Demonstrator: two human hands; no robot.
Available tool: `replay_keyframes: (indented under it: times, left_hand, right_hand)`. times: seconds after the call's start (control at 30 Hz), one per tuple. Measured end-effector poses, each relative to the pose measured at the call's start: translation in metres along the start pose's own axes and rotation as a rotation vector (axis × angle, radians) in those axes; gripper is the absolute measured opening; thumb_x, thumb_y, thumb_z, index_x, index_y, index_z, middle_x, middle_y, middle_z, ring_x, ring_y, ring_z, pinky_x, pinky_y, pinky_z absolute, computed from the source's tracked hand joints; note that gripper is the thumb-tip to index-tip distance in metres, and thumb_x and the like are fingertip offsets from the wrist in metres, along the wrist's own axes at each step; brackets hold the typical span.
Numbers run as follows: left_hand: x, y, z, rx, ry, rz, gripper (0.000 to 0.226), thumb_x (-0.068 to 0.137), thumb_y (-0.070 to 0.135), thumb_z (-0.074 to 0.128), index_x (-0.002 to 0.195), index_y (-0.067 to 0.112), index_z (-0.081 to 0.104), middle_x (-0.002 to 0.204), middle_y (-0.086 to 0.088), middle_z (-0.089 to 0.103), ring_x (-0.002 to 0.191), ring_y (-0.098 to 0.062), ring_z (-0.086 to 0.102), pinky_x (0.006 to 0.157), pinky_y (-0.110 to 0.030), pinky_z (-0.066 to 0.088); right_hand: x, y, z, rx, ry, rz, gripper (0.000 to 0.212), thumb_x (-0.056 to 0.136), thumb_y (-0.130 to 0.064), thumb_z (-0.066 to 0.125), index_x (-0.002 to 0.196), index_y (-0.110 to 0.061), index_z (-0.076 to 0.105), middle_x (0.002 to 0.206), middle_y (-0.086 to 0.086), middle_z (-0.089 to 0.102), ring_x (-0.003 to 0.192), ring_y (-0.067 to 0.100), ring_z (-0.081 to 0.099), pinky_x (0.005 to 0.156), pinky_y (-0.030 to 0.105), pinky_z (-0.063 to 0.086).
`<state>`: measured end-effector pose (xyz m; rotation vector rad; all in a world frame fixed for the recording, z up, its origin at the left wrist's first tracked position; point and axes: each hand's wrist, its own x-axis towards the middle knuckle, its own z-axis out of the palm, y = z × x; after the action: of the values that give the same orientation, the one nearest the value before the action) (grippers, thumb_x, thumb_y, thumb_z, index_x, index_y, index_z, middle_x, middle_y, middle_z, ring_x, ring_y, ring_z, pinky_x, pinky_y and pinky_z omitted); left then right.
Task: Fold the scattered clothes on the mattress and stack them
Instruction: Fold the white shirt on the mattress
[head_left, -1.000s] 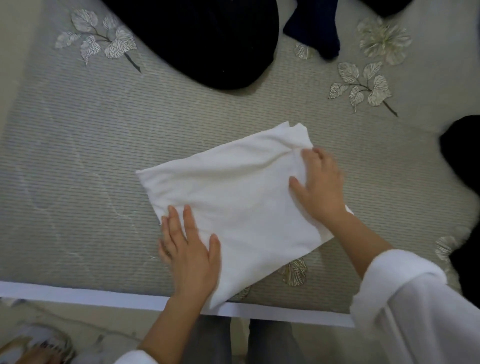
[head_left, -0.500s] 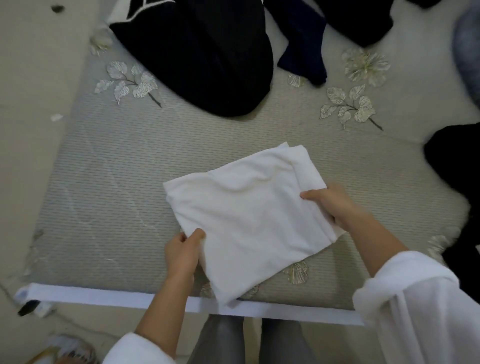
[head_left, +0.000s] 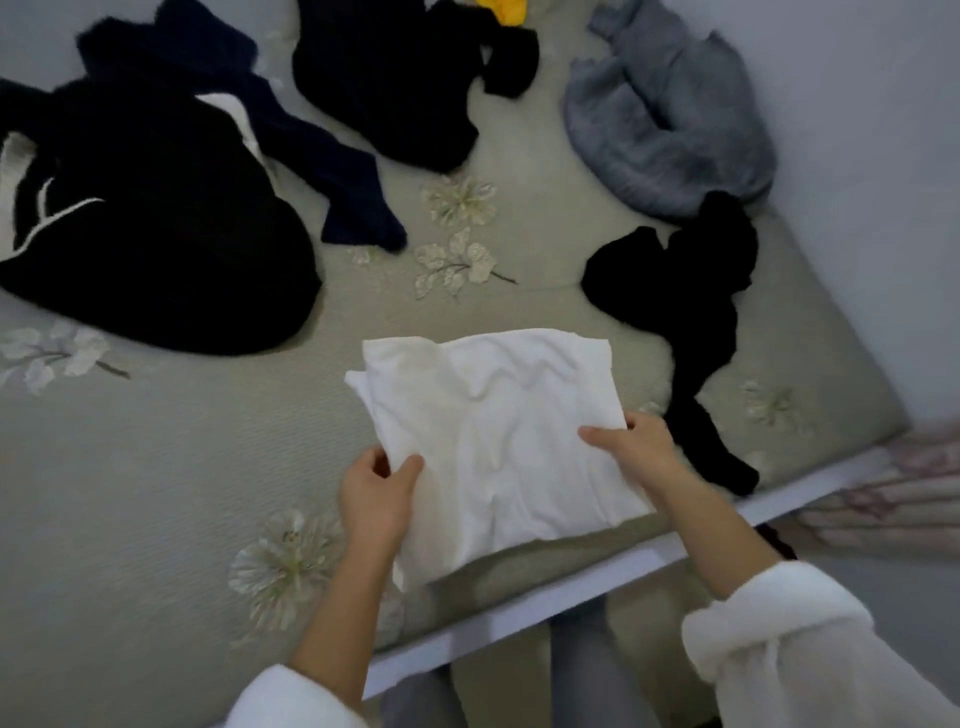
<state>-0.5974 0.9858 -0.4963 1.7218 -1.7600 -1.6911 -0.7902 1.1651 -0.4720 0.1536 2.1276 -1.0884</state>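
Note:
A folded white garment (head_left: 498, 431) is held just above the near part of the grey-green mattress (head_left: 156, 467). My left hand (head_left: 374, 499) pinches its left edge, thumb on top. My right hand (head_left: 634, 452) grips its right edge, thumb on top. Unfolded clothes lie around: a large black garment with white marks (head_left: 156, 228) at the left, a navy piece (head_left: 322, 156) beside it, a black piece (head_left: 405, 78) at the back, a grey sweater (head_left: 670, 124) at the back right and a black piece (head_left: 691, 322) right of the white garment.
A yellow item (head_left: 506, 9) peeks in at the top edge. The mattress has a white front border (head_left: 571, 592) by my legs. A pale wall (head_left: 857, 156) runs along the right side, with a pinkish cloth (head_left: 893, 499) on the floor below it.
Both hands went from pressing flat on the white garment to gripping its side edges and lifting it. The view swung up and right, bringing more scattered clothes into sight.

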Motion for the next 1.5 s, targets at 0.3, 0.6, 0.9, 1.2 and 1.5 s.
replay_keyframes:
  times: [0.3, 0.6, 0.9, 1.2, 1.5]
  left_hand:
    - [-0.051, 0.101, 0.208, 0.146, -0.233, 0.245, 0.013, 0.083, 0.023, 0.069, 0.090, 0.030, 0.060, 0.083, 0.016, 0.064, 0.080, -0.005, 0.062, 0.071, -0.030, 0.052]
    - [-0.086, 0.180, 0.453, 0.382, -0.423, 0.414, 0.007, 0.091, 0.020, 0.058, 0.090, 0.013, 0.061, 0.079, 0.001, 0.063, 0.072, -0.014, 0.060, 0.060, -0.031, 0.047]
    - [-0.054, 0.251, 0.606, 0.682, -0.499, 0.610, 0.018, 0.091, 0.015, 0.048, 0.087, 0.003, 0.060, 0.080, -0.013, 0.064, 0.070, -0.028, 0.060, 0.064, -0.042, 0.052]
    - [-0.009, 0.259, 0.694, 0.695, -0.477, 0.731, 0.043, 0.097, 0.015, 0.045, 0.140, 0.014, 0.046, 0.139, -0.011, 0.051, 0.126, -0.031, 0.047, 0.101, -0.035, 0.038]
    - [0.019, 0.141, 0.638, 1.466, -0.612, 0.794, 0.063, 0.100, 0.045, 0.023, 0.148, 0.037, -0.018, 0.142, 0.002, -0.048, 0.137, -0.028, -0.037, 0.115, -0.053, -0.008]
  right_hand:
    - [0.059, 0.044, -0.222, 0.234, 0.147, 0.048, 0.015, 0.079, -0.019, 0.075, 0.091, -0.018, 0.066, 0.096, -0.002, 0.068, 0.091, 0.022, 0.063, 0.073, 0.034, 0.050]
    - [0.133, 0.095, -0.413, 0.459, 0.402, 0.198, 0.027, 0.078, -0.019, 0.073, 0.101, -0.009, 0.062, 0.095, 0.002, 0.063, 0.085, 0.024, 0.057, 0.075, 0.035, 0.046]
    - [0.190, 0.123, -0.458, 0.650, 0.439, 0.343, 0.018, 0.085, -0.007, 0.066, 0.101, -0.003, 0.059, 0.096, 0.009, 0.061, 0.076, 0.024, 0.058, 0.066, 0.034, 0.050]
    - [0.246, 0.165, -0.432, 0.536, 0.463, 0.394, 0.047, 0.086, -0.005, 0.065, 0.130, -0.006, 0.048, 0.131, 0.013, 0.055, 0.117, 0.033, 0.054, 0.094, 0.038, 0.046]
    - [0.257, 0.164, -0.385, -0.702, 0.633, -0.022, 0.075, 0.066, -0.006, 0.056, 0.139, 0.006, 0.041, 0.144, 0.024, 0.040, 0.129, 0.035, 0.037, 0.096, 0.048, 0.031]
